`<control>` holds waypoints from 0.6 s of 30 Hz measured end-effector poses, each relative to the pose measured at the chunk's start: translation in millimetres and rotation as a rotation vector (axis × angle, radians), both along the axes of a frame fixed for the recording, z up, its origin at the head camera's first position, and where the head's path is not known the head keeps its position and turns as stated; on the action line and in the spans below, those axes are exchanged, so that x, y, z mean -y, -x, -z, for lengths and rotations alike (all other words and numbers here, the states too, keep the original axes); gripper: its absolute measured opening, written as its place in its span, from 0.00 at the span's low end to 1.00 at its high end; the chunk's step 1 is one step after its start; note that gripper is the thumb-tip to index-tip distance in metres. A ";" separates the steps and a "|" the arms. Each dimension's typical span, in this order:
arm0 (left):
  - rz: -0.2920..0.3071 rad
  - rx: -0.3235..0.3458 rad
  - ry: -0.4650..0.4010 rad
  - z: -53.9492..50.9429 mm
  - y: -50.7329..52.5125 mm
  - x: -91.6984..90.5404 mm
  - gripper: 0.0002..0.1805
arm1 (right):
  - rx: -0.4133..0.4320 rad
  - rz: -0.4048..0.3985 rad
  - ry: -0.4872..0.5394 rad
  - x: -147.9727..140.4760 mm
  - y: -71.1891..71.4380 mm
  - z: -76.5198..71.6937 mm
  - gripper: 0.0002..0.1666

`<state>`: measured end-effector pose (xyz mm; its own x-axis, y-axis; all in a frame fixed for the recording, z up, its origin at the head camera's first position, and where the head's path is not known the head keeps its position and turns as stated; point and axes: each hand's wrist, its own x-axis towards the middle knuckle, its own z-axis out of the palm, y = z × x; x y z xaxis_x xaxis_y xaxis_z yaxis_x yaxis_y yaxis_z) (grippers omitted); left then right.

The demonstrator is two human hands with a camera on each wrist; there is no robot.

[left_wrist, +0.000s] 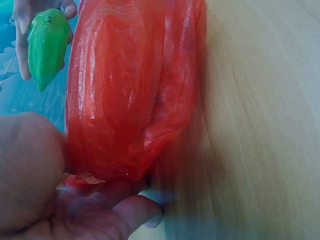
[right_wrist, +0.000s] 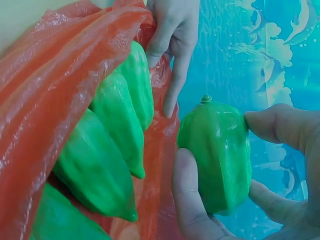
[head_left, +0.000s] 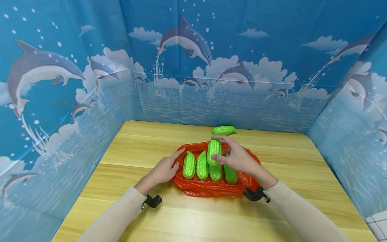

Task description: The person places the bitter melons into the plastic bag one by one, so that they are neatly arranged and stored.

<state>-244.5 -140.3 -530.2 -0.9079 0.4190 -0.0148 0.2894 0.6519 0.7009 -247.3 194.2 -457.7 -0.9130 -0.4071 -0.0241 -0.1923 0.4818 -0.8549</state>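
Observation:
My right hand [head_left: 239, 158] grips a glossy green model bitter melon [head_left: 214, 153] between thumb and fingers, above an open red plastic bag [head_left: 202, 191]. Its ridged sides and short stem show in the right wrist view, where the held bitter melon [right_wrist: 215, 155] is apart from the others. Several more bitter melons [head_left: 189, 165] lie side by side in the bag. At the bag's left end, my left hand [head_left: 163, 169] holds the edge, index finger stretched along the rim. In the left wrist view, red film [left_wrist: 120, 90] passes between thumb and fingers.
Behind the bag, another bitter melon [head_left: 224, 130] lies on the wooden table [head_left: 145, 137]. Blue dolphin-print curtains [head_left: 211, 97] enclose the back and sides. Each wrist wears a black mount [head_left: 255, 194].

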 end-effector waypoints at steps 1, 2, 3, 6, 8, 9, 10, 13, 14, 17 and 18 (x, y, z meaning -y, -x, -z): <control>0.001 0.000 0.001 0.0 -0.1 0.0 0.39 | -0.001 -0.003 -0.003 0.7 -0.1 0.3 0.48; 0.000 0.000 0.001 -0.1 -0.1 -0.1 0.39 | -0.003 -0.006 -0.006 1.6 -0.4 0.3 0.47; 0.000 0.000 0.002 -0.1 -0.1 -0.1 0.39 | -0.005 -0.008 -0.009 2.5 -0.9 0.1 0.47; 0.001 -0.001 0.006 -0.4 0.1 -0.8 0.39 | -0.003 -0.015 -0.021 4.5 -2.6 -0.8 0.47; 0.001 -0.002 0.009 -1.0 -0.2 -1.2 0.39 | -0.011 -0.018 -0.039 6.3 -3.4 -1.0 0.46; 0.002 -0.003 0.010 -1.3 -0.3 -1.4 0.39 | -0.015 -0.017 -0.052 7.2 -3.6 -0.8 0.46; 0.002 -0.003 0.010 -1.6 -0.6 -1.6 0.39 | -0.019 -0.021 -0.062 8.2 -3.8 -0.7 0.46; 0.002 -0.005 0.010 -1.7 -0.6 -2.0 0.39 | -0.031 -0.027 -0.093 11.8 -4.3 -0.1 0.46; 0.002 -0.006 0.009 -1.5 -0.3 -2.2 0.39 | -0.032 -0.032 -0.100 12.9 -4.1 0.5 0.47; 0.002 -0.004 0.005 -0.7 0.6 -2.6 0.39 | -0.026 -0.042 -0.119 16.3 -3.3 2.8 0.47; 0.002 -0.004 0.005 -0.6 0.7 -2.7 0.39 | -0.021 -0.047 -0.121 17.4 -2.8 3.8 0.47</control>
